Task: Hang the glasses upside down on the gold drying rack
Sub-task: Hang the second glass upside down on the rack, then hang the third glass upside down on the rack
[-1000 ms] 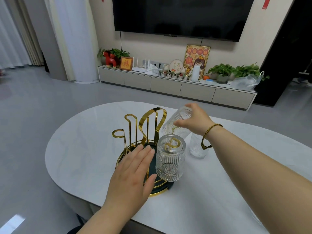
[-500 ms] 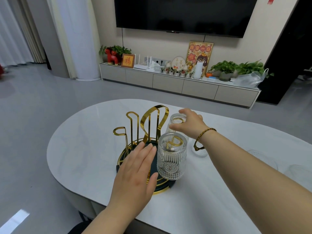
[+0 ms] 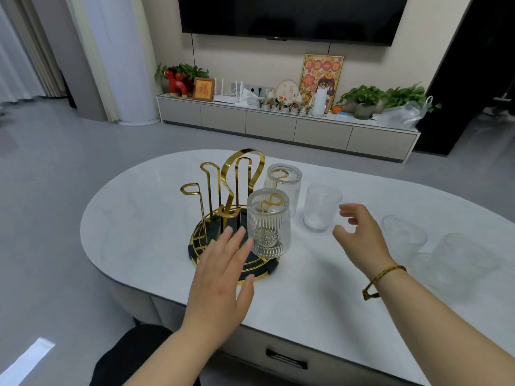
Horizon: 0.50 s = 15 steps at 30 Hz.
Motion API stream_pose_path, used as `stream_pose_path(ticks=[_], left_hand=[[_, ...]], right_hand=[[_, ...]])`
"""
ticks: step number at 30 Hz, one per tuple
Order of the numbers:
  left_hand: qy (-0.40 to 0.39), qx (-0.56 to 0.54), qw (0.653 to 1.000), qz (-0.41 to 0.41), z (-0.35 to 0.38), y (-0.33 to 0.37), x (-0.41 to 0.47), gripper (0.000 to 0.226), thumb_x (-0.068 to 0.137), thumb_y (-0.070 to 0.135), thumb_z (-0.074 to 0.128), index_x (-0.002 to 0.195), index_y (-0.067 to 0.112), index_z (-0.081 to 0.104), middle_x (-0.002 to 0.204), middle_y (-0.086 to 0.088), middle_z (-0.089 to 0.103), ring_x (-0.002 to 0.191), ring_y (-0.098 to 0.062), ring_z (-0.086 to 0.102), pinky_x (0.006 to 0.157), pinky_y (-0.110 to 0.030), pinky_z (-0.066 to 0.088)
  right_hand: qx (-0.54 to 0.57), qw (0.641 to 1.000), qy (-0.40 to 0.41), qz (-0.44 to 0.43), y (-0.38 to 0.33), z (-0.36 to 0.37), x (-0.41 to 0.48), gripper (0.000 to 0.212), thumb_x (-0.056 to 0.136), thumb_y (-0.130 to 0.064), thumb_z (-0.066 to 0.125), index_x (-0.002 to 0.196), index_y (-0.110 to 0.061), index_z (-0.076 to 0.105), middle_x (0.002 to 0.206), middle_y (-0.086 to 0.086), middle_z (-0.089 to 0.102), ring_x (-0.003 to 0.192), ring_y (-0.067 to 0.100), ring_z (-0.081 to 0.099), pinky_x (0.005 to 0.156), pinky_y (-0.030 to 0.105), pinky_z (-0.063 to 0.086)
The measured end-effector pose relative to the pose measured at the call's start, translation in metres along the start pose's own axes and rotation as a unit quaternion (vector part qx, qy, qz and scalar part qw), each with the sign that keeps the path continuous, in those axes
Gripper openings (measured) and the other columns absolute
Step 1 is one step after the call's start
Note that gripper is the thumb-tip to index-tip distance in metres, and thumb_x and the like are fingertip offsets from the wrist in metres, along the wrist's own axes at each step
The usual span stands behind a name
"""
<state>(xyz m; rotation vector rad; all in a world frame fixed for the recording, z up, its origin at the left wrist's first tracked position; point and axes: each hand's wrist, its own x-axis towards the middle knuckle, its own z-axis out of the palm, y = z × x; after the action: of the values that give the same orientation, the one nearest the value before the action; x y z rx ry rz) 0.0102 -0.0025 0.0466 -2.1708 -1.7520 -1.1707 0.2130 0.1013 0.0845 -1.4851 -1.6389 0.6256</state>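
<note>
The gold drying rack (image 3: 220,190) stands on a round dark base on the white table (image 3: 145,218). Two ribbed glasses hang upside down on its prongs: a near one (image 3: 268,222) and a far one (image 3: 282,185). Three more ribbed glasses stand upright on the table: one (image 3: 320,208) right of the rack, a second (image 3: 404,235) farther right, a third (image 3: 459,260) at the right edge. My left hand (image 3: 223,274) lies flat over the rack's base, fingers apart. My right hand (image 3: 359,234) hovers open just right of the nearest upright glass, holding nothing.
Several rack prongs on the left side carry nothing. A drawer handle (image 3: 285,358) shows under the table's near edge. Beyond the table are a low TV cabinet (image 3: 278,126) with plants and ornaments, and a wall-mounted TV (image 3: 289,18).
My right hand lowered a glass onto the rack's far prong, let go, and drew back to the right, now open. The left hand stayed on the base.
</note>
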Motion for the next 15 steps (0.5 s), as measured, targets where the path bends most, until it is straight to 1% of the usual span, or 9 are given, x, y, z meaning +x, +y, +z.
stream_pose_path(ticks=[3,5,7,8,10,11,12,13,15], left_hand=[[-0.057,-0.014,0.997,0.041,0.015,0.013,-0.023,0.042,0.079,0.022,0.044,0.113,0.004,0.06,0.123,-0.011,0.058,0.121,-0.021,0.036,0.112,-0.02,0.006],[-0.095,-0.009,0.993,0.073,0.031,0.018,-0.034,0.034,0.075,0.017,0.063,0.107,0.005,0.065,0.116,-0.011,0.066,0.119,-0.024,0.048,0.102,-0.026,0.035],[-0.133,0.011,0.989,0.069,0.047,0.022,-0.04,0.05,0.059,0.011,0.084,0.105,0.007,0.066,0.113,-0.01,0.068,0.108,-0.027,0.062,0.08,-0.04,0.053],[-0.16,0.018,0.985,0.059,0.053,0.023,-0.043,0.054,0.059,0.012,0.085,0.109,0.008,0.064,0.119,-0.01,0.065,0.11,-0.027,0.061,0.083,-0.04,0.052],[-0.218,0.02,0.976,0.006,0.062,0.023,-0.045,0.051,0.082,0.019,0.067,0.13,0.012,0.048,0.142,-0.003,0.042,0.132,-0.02,0.039,0.108,-0.026,0.028],[-0.23,0.024,0.973,-0.008,0.065,0.023,-0.047,0.05,0.088,0.022,0.059,0.134,0.014,0.042,0.146,0.0,0.034,0.136,-0.016,0.032,0.11,-0.022,0.02],[-0.234,0.034,0.972,-0.008,0.067,0.021,-0.049,0.049,0.085,0.022,0.064,0.13,0.012,0.047,0.142,-0.001,0.041,0.131,-0.016,0.04,0.107,-0.025,0.03],[-0.243,0.048,0.969,0.0,0.068,0.02,-0.049,0.049,0.074,0.02,0.076,0.119,0.01,0.059,0.129,-0.005,0.057,0.117,-0.018,0.056,0.095,-0.033,0.046],[-0.201,0.081,0.976,0.01,0.07,0.021,-0.052,0.038,0.064,0.017,0.083,0.099,0.009,0.071,0.105,-0.008,0.072,0.095,-0.023,0.069,0.068,-0.047,0.056]], right_hand=[[0.011,1.0,0.002,0.027,0.023,-0.003,-0.031,0.036,0.08,-0.004,0.051,0.116,-0.009,0.046,0.119,0.008,0.051,0.109,0.022,0.042,0.087,0.026,0.031],[0.015,0.999,-0.007,0.043,0.036,-0.002,-0.051,0.035,0.08,-0.004,0.051,0.115,-0.01,0.047,0.115,0.005,0.049,0.108,0.018,0.041,0.086,0.022,0.029],[0.013,0.998,-0.01,0.055,0.048,-0.004,-0.07,0.035,0.081,-0.004,0.051,0.115,-0.012,0.047,0.11,-0.001,0.046,0.109,0.015,0.039,0.086,0.019,0.027],[0.014,0.998,-0.009,0.063,0.053,-0.006,-0.078,0.035,0.081,-0.004,0.051,0.114,-0.013,0.047,0.109,-0.003,0.045,0.109,0.014,0.038,0.086,0.019,0.027],[0.025,0.997,-0.001,0.076,0.062,-0.013,-0.093,0.033,0.08,-0.003,0.052,0.11,-0.016,0.048,0.108,-0.004,0.046,0.107,0.013,0.039,0.088,0.021,0.028],[0.032,0.996,0.007,0.08,0.066,-0.016,-0.101,0.031,0.079,-0.003,0.053,0.106,-0.019,0.049,0.107,-0.004,0.048,0.105,0.012,0.04,0.088,0.022,0.029],[0.039,0.995,0.02,0.085,0.07,-0.02,-0.109,0.028,0.079,-0.004,0.055,0.1,-0.022,0.05,0.105,-0.004,0.05,0.102,0.013,0.042,0.088,0.023,0.03],[0.047,0.994,0.036,0.093,0.075,-0.023,-0.116,0.026,0.078,-0.005,0.056,0.093,-0.026,0.05,0.102,-0.004,0.053,0.1,0.013,0.045,0.087,0.024,0.032],[0.07,0.987,0.081,0.119,0.081,-0.029,-0.126,0.026,0.077,-0.008,0.06,0.081,-0.031,0.049,0.094,-0.003,0.056,0.096,0.016,0.049,0.085,0.027,0.034]])
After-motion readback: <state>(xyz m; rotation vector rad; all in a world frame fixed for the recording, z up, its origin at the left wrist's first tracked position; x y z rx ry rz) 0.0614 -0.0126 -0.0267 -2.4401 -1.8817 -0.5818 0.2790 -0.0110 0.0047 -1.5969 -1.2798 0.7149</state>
